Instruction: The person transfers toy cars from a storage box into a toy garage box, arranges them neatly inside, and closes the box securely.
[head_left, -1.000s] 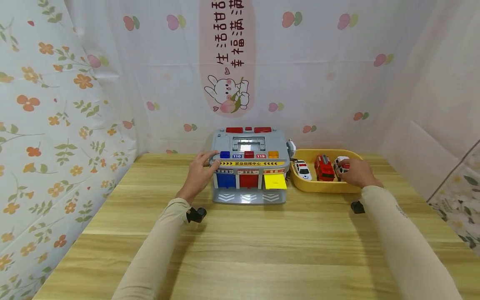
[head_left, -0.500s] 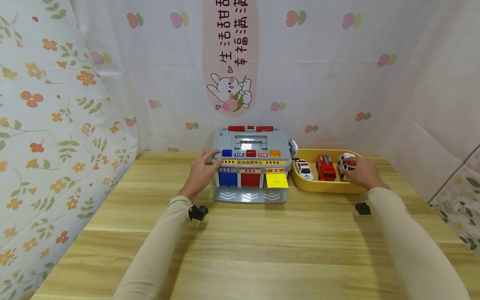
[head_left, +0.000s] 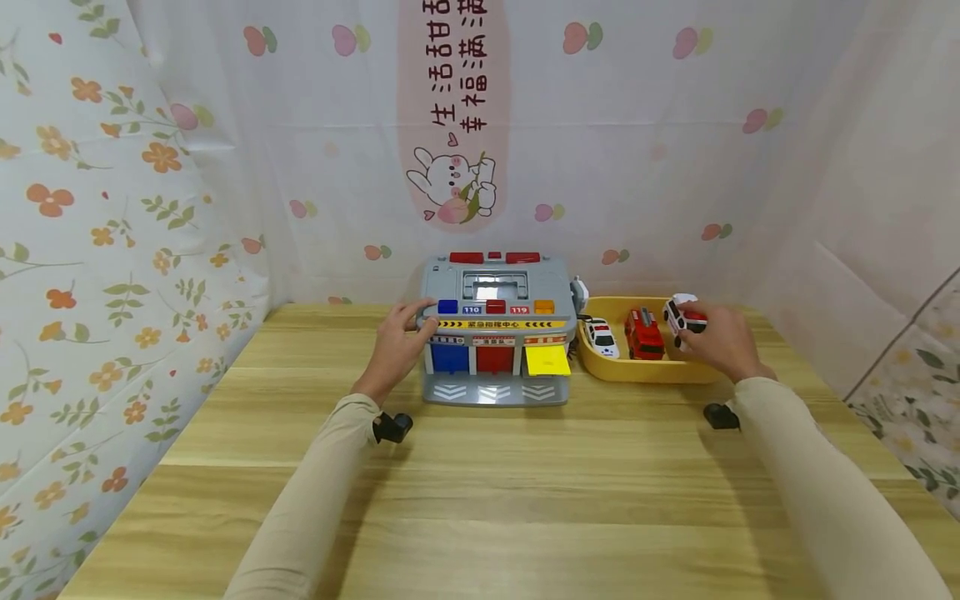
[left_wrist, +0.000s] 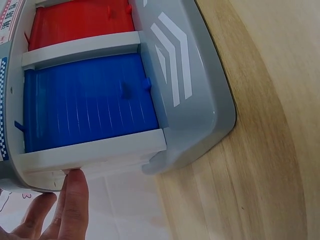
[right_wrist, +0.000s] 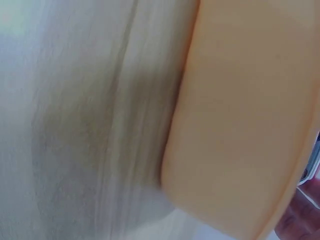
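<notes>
A grey toy rescue station point(head_left: 495, 287) stands at the back of the table, with a blue door point(left_wrist: 90, 102), a red door point(head_left: 495, 360) and a raised yellow door point(head_left: 547, 360). My left hand point(head_left: 393, 346) rests on its left end; in the left wrist view the fingers point(left_wrist: 75, 205) touch the side wall. Over the right end of a yellow tray point(head_left: 645, 372), my right hand point(head_left: 723, 337) pinches a white toy car point(head_left: 681, 315) with a red stripe. The car is tilted and overlaps the tray's back rim; the right wrist view shows mostly the tray's outer wall point(right_wrist: 240, 110).
A white toy police car point(head_left: 600, 337) and a red toy fire engine point(head_left: 643, 333) lie in the tray, left of my right hand. The tray sits close to the station's right side. A printed curtain point(head_left: 330, 167) hangs behind the wooden table point(head_left: 487, 500).
The right hand has taken hold of the white toy car and raised it a little from the tray, tilting it. My left hand stays on the station. The head view has shifted slightly.
</notes>
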